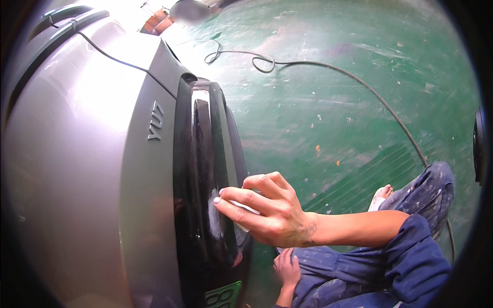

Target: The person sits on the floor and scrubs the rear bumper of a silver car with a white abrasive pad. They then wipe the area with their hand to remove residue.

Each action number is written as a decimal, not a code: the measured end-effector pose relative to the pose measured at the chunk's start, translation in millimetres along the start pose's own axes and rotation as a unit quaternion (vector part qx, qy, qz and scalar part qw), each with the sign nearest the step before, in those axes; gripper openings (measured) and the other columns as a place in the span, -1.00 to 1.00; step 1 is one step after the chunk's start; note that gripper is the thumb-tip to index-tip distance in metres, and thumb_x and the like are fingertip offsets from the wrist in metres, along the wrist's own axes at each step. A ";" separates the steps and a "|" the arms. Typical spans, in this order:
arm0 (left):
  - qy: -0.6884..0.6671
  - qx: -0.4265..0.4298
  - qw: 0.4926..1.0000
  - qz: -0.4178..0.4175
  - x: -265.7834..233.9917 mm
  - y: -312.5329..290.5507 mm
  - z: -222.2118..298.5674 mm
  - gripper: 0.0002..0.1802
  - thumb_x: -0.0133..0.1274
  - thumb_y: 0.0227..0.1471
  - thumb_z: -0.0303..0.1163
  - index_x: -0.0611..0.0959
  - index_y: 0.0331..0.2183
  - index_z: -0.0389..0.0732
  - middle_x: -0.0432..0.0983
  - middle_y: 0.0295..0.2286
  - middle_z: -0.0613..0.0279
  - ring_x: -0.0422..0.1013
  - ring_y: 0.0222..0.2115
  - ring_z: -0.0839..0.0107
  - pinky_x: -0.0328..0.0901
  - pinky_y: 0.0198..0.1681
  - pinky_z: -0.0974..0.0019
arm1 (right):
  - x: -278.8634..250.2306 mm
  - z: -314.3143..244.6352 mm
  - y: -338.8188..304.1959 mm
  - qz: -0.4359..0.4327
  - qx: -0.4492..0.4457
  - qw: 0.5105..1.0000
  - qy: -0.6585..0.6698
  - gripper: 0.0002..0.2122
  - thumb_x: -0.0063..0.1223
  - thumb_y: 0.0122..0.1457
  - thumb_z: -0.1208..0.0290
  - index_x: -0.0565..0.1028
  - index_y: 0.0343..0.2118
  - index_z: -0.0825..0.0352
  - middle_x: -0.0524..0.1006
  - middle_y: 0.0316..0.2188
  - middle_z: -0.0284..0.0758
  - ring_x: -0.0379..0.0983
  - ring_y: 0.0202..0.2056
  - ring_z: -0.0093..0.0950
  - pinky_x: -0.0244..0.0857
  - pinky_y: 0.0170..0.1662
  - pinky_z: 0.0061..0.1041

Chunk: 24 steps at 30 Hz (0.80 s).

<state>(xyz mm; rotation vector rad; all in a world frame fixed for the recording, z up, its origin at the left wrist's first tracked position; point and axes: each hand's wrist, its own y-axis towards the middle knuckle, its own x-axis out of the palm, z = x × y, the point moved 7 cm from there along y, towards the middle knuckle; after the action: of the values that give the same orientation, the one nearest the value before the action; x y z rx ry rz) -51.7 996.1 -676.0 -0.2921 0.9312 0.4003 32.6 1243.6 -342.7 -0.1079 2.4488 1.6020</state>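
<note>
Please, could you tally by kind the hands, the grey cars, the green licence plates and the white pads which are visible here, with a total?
Hands: 2 (right hand, left hand)
Grey car: 1
Green licence plate, partly visible: 1
White pad, under the right fingers: 1
Total: 5

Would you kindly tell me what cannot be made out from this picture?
All in the head view:
White pad: its full shape is mostly covered by the right hand.
Right thumb: hidden beneath that hand.
Green plate: cut off by the lower edge.
Grey oval shape: too blurred to identify.
Black object: merges into the dark fisheye rim.
</note>
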 end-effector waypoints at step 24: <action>-0.003 0.035 0.999 0.022 7.5 -2.2 -12.7 -0.56 0.15 0.30 -0.19 0.72 0.06 -0.28 0.58 0.11 -0.05 0.38 0.12 -0.12 0.19 0.26 -0.11 | 6.8 -20.2 -13.9 0.070 -0.044 0.996 0.016 -0.74 0.26 -0.03 0.35 0.68 -0.28 0.39 0.55 -0.21 -0.36 0.46 -0.22 -0.42 0.23 -0.20 -0.40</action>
<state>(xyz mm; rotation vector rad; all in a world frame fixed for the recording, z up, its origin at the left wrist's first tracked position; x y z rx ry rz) -55.8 990.5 -689.2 -0.2061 0.9447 0.4089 25.7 1219.9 -348.9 0.0244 2.4598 1.7795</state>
